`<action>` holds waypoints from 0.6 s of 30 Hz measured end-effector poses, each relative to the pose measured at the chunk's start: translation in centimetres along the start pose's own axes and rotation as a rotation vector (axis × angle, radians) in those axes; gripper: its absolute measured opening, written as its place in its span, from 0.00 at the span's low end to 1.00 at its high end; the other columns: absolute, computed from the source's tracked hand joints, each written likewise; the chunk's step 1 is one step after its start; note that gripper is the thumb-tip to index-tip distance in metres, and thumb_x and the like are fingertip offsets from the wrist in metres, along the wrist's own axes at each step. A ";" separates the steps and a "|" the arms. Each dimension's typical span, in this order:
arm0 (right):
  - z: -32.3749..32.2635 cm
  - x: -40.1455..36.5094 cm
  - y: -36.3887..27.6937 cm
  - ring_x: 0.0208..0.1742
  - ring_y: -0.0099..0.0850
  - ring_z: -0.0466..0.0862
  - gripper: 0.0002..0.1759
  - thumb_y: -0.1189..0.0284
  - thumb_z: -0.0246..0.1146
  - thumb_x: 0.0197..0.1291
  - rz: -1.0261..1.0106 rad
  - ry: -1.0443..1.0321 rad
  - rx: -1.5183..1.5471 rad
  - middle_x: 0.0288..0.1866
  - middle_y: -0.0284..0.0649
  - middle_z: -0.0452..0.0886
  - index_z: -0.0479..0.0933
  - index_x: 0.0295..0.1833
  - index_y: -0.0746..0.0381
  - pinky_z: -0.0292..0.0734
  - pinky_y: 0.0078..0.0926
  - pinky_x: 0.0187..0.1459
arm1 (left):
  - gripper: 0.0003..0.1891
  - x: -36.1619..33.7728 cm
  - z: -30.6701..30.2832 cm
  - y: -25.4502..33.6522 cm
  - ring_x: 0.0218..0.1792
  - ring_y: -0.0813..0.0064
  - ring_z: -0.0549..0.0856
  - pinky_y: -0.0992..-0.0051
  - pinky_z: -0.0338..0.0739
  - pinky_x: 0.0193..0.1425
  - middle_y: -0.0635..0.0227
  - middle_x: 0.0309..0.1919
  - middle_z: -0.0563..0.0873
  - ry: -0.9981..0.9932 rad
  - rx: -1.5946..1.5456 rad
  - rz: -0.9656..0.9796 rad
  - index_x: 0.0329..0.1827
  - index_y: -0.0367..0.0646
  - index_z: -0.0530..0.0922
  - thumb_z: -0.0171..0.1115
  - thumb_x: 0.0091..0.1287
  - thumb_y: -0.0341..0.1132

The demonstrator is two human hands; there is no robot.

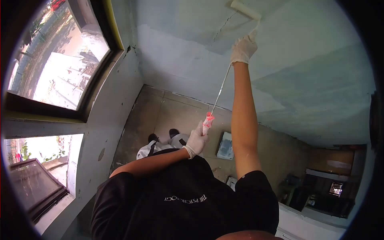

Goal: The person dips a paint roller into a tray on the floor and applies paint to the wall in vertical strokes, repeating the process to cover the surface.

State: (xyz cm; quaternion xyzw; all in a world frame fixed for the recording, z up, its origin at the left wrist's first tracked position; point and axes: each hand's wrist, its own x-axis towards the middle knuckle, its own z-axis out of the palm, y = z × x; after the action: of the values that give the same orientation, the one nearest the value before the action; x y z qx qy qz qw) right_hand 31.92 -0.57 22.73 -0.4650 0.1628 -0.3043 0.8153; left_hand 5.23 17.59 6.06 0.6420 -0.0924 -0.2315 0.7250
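Observation:
A paint roller (245, 10) with a pale sleeve lies against the light blue-green wall (288, 52) at the top. Its thin metal rod (221, 90) runs down to a red and white handle (208, 121). My left hand (197, 140), in a whitish glove, is closed round the lower end of that handle. Higher up, my right hand (244, 48), gloved too, is closed round the upper part of the rod, just below the roller. A dark crack (223, 27) shows in the wall to the left of the roller.
On the floor (172, 108) sits a paint tray (225, 146), right of my feet. Windows with dark frames (98, 76) open at the left. A counter (308, 220) and dark furniture (328, 188) stand at the lower right.

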 end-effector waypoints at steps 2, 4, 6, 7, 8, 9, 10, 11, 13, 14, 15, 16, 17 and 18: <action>-1.7 0.0 2.2 0.17 0.21 0.55 0.23 0.56 0.51 0.76 -0.021 -0.024 -0.055 0.19 0.27 0.57 0.59 0.26 0.54 0.46 0.24 0.19 | 0.24 -1.0 0.2 -2.1 0.28 0.74 0.73 0.72 0.72 0.37 0.61 0.26 0.74 -0.026 -0.129 -0.110 0.60 0.39 0.68 0.54 0.58 0.25; -3.3 0.0 3.9 0.17 0.20 0.56 0.22 0.58 0.51 0.76 0.054 -0.023 0.006 0.19 0.28 0.58 0.59 0.27 0.54 0.46 0.23 0.19 | 0.25 -2.4 0.3 -2.7 0.31 0.77 0.72 0.74 0.72 0.38 0.63 0.28 0.75 -0.015 -0.165 -0.163 0.61 0.40 0.68 0.54 0.58 0.25; -4.2 -0.6 5.1 0.17 0.20 0.57 0.22 0.59 0.51 0.76 0.089 0.009 -0.004 0.20 0.28 0.58 0.59 0.27 0.55 0.47 0.23 0.19 | 0.26 -3.6 0.2 -2.5 0.32 0.78 0.72 0.75 0.72 0.39 0.63 0.29 0.75 -0.014 -0.176 -0.202 0.62 0.40 0.68 0.54 0.58 0.24; -4.5 -1.3 5.7 0.17 0.20 0.57 0.21 0.61 0.52 0.76 0.115 0.039 -0.014 0.20 0.28 0.59 0.60 0.27 0.55 0.48 0.23 0.19 | 0.26 -4.3 0.0 -2.3 0.33 0.78 0.72 0.76 0.72 0.40 0.64 0.31 0.75 -0.017 -0.188 -0.234 0.64 0.40 0.68 0.54 0.58 0.24; -4.5 -1.8 6.5 0.16 0.20 0.59 0.18 0.64 0.51 0.76 0.102 0.121 -0.176 0.20 0.28 0.59 0.63 0.29 0.56 0.50 0.23 0.18 | 0.28 -4.9 -0.1 -2.2 0.34 0.79 0.72 0.77 0.72 0.41 0.65 0.32 0.76 -0.029 -0.201 -0.296 0.65 0.39 0.67 0.54 0.58 0.24; -4.5 -2.5 7.3 0.15 0.19 0.56 0.19 0.64 0.51 0.75 0.116 0.169 -0.191 0.19 0.26 0.57 0.62 0.28 0.54 0.47 0.23 0.16 | 0.30 -5.4 -0.2 -2.1 0.35 0.79 0.73 0.78 0.72 0.42 0.66 0.33 0.76 -0.040 -0.214 -0.358 0.67 0.39 0.66 0.54 0.58 0.24; -4.7 -2.8 8.1 0.14 0.18 0.53 0.19 0.64 0.51 0.75 0.128 0.215 -0.204 0.17 0.24 0.54 0.61 0.27 0.53 0.44 0.22 0.15 | 0.30 -5.8 -0.3 -2.0 0.35 0.79 0.73 0.78 0.72 0.43 0.65 0.34 0.77 -0.038 -0.203 -0.394 0.68 0.38 0.66 0.54 0.58 0.24; -6.2 -2.6 9.7 0.14 0.19 0.54 0.22 0.60 0.51 0.75 0.139 0.163 -0.178 0.16 0.25 0.54 0.61 0.25 0.52 0.45 0.23 0.15 | 0.30 -6.1 -0.4 -2.0 0.36 0.80 0.74 0.78 0.72 0.44 0.65 0.35 0.78 -0.037 -0.193 -0.431 0.68 0.37 0.65 0.54 0.58 0.25; -8.8 -2.0 12.5 0.15 0.20 0.57 0.17 0.62 0.52 0.75 0.203 0.188 -0.163 0.19 0.27 0.58 0.64 0.29 0.54 0.49 0.23 0.16 | 0.31 -6.8 -0.3 -3.1 0.38 0.80 0.74 0.79 0.73 0.45 0.64 0.36 0.79 0.002 -0.179 -0.464 0.69 0.35 0.65 0.54 0.58 0.25; -9.9 -1.7 13.8 0.16 0.21 0.60 0.13 0.64 0.52 0.75 0.263 0.212 -0.148 0.21 0.29 0.61 0.67 0.34 0.56 0.53 0.24 0.16 | 0.31 -6.7 -0.5 -3.2 0.38 0.80 0.75 0.79 0.72 0.47 0.64 0.38 0.79 0.014 -0.144 -0.465 0.68 0.34 0.64 0.54 0.58 0.25; -11.0 -1.6 15.3 0.15 0.21 0.60 0.15 0.61 0.52 0.75 0.278 0.223 -0.100 0.20 0.28 0.60 0.67 0.33 0.55 0.52 0.24 0.17 | 0.31 -6.6 -0.8 -3.2 0.39 0.80 0.75 0.79 0.72 0.48 0.63 0.39 0.80 0.026 -0.109 -0.467 0.68 0.33 0.64 0.54 0.58 0.25; -11.3 -1.7 16.2 0.15 0.21 0.60 0.15 0.61 0.52 0.75 0.281 0.220 -0.096 0.20 0.28 0.60 0.67 0.33 0.55 0.52 0.24 0.17 | 0.31 -6.5 -0.9 -3.8 0.39 0.80 0.75 0.79 0.72 0.48 0.63 0.39 0.80 0.031 -0.106 -0.466 0.68 0.33 0.64 0.54 0.58 0.25; -11.7 -1.8 17.1 0.16 0.21 0.60 0.16 0.60 0.52 0.75 0.302 0.247 -0.090 0.20 0.28 0.60 0.66 0.33 0.55 0.52 0.24 0.17 | 0.30 -6.6 -1.0 -4.4 0.39 0.79 0.75 0.78 0.72 0.47 0.64 0.38 0.80 0.045 -0.121 -0.447 0.68 0.33 0.64 0.54 0.58 0.25; -12.2 -2.0 17.9 0.16 0.21 0.59 0.16 0.59 0.52 0.75 0.323 0.274 -0.085 0.20 0.28 0.60 0.65 0.33 0.55 0.51 0.24 0.17 | 0.30 -6.5 -1.1 -5.0 0.38 0.79 0.75 0.78 0.73 0.46 0.65 0.38 0.79 0.058 -0.136 -0.426 0.67 0.33 0.65 0.53 0.58 0.24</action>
State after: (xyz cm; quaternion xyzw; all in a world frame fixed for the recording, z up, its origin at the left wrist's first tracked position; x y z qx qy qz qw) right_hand 29.88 -0.49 1.11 -0.4212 0.3571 -0.2230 0.8033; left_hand -1.13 21.17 2.06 0.6030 0.0820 -0.3667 0.7037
